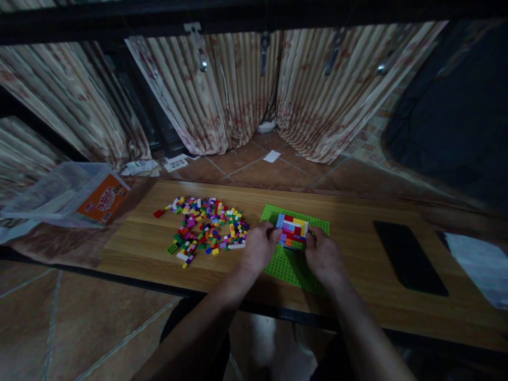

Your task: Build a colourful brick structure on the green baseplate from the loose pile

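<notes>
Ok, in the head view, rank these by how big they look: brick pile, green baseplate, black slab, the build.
1. brick pile and baseplate: about alike, baseplate partly covered, so unranked
2. black slab, slightly smaller
3. build, clearly smallest

Table [349, 248]: wood-grain top, smooth, slight sheen; front edge black, prob. metal. Bricks [208, 228] & block [292, 230]: hard plastic, glossy, studded. Baseplate [283, 264]: green plastic, studded, matt-ish. Phone [408, 257]: black, smooth, dull gloss. Curtains [234, 90]: cloth, pleated, matt. Floor [246, 169]: terracotta tiles, smooth, w/ rougher grout lines. Bag [67, 193]: clear plastic film, crinkled, shiny. Hooks [198, 45]: metal, dull shine. Scrap [272, 156]: white paper, matt.
</notes>
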The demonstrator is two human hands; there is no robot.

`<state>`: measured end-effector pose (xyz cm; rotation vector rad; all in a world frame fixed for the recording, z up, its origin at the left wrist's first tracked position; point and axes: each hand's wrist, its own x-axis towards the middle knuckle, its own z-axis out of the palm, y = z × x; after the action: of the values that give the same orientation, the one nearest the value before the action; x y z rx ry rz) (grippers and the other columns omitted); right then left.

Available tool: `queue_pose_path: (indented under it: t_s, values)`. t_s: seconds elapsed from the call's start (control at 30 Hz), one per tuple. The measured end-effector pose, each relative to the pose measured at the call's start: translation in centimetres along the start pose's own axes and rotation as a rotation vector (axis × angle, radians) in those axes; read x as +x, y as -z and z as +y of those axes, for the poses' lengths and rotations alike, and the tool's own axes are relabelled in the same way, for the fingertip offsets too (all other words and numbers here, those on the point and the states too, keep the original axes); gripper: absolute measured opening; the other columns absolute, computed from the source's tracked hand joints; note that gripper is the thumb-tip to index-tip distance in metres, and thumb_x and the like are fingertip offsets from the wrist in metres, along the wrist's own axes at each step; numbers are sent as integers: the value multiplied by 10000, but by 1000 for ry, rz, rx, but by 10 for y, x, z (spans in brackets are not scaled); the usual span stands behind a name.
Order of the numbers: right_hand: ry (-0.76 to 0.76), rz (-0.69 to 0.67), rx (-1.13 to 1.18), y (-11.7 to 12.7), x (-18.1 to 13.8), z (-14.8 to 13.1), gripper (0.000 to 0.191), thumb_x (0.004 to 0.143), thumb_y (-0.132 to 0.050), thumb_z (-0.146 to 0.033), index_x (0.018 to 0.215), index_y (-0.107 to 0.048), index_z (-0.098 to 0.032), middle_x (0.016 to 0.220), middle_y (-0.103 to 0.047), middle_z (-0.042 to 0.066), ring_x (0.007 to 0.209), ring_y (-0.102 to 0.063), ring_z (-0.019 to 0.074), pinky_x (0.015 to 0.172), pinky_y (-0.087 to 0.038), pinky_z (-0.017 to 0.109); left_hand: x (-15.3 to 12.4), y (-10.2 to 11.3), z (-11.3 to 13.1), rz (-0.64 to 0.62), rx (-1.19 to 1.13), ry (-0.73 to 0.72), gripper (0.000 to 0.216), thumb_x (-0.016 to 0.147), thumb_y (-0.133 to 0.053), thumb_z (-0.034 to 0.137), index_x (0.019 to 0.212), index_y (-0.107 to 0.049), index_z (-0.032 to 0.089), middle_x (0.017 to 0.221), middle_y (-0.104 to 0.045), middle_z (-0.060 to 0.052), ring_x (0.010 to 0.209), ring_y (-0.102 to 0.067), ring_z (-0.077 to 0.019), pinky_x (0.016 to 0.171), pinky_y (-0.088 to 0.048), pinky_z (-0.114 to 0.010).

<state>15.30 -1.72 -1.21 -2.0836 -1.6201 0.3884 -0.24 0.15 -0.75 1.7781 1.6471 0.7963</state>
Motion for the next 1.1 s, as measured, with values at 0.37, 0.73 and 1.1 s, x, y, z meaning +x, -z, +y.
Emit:
queue_pose_path:
  t_s: [0.37, 0.73, 1.1]
  values:
    - [10, 41, -62, 7, 6, 4, 427, 907, -363, -333, 1147, -641, -115, 877, -707, 152, 740, -650, 261, 692, -470, 372, -3, 1, 1, -23, -18, -15, 274, 908, -485, 362, 805, -647, 166, 746, -683, -49, 685, -621, -157, 641, -428, -250]
    - [494, 156, 386, 0, -25, -45, 223, 919, -482, -299, 960, -681, -208, 939, -688, 59, 864, -644, 183, 800, -496, 312, 18, 62, -21, 376, -283, -19, 340, 934, -403, 400, 793, -611, 171, 661, -593, -3, 613, -542, -112, 582, -392, -215]
    - [691, -135, 317, -55, -51, -90, 254, 897, -500, -206, 1086, -668, -229, 1098, -618, 78, 1015, -580, 222, 899, -493, 371, 26, 92, -43, 550, -590, 60, 299, 851, -520, 414, 756, -616, 147, 633, -587, 19, 517, -494, -80, 505, -389, -197]
